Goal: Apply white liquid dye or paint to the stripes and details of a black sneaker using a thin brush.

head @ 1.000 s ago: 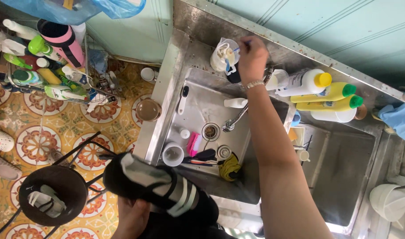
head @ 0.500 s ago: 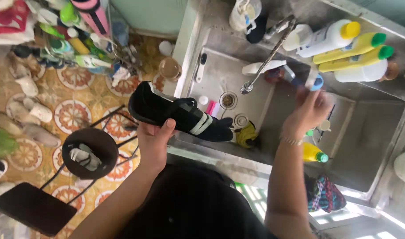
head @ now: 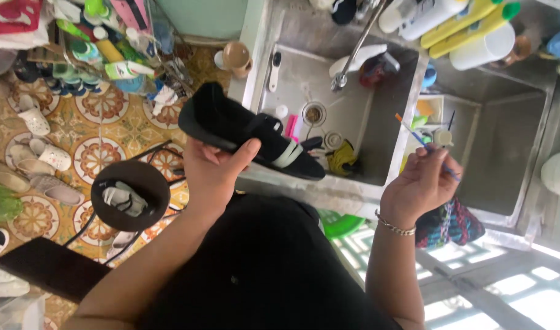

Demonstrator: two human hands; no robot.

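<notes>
Bottles (head: 469, 24) cropped by top edge

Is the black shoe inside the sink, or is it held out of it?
Out of it. The left hand holds the black shoe up in the air, above the near edge of the sink.

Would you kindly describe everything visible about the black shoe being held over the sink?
The black shoe is a low slip-on that looks like soft fabric, with a pale band across its upper near one end. It lies roughly level, tilted slightly, above the sink's front edge. The left hand grips it from beneath at mid-length, thumb against its side. Nothing else touches it.
</notes>
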